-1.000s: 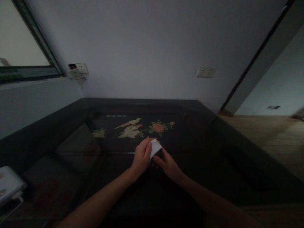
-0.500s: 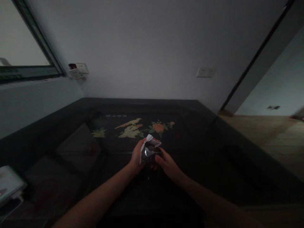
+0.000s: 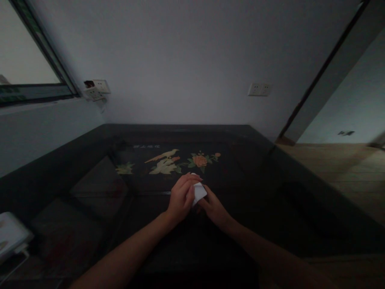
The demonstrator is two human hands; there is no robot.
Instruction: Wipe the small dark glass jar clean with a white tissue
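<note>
My left hand (image 3: pixel 181 196) is closed over a white paper tissue (image 3: pixel 199 193), its fingers curled across the top and its thumb at the near side. Close against it on the right, my right hand (image 3: pixel 213 206) is closed too, with fingers bent in under the tissue. A dark, shiny object showed between the hands half a second ago; now the tissue and fingers hide it, and its kind cannot be made out. Both hands are above a dark glossy table (image 3: pixel 168 245).
A painted bird and flower picture (image 3: pixel 200 161) decorates the tabletop beyond my hands. At the left edge sits a white device with a cable (image 3: pixel 13 235). A long dark object (image 3: pixel 309 204) lies on the right. Wall sockets (image 3: pixel 259 89) are behind the table.
My left hand has turned over and come across the top, folding the tissue down over the dark shiny object. My right hand has stayed in nearly the same place.
</note>
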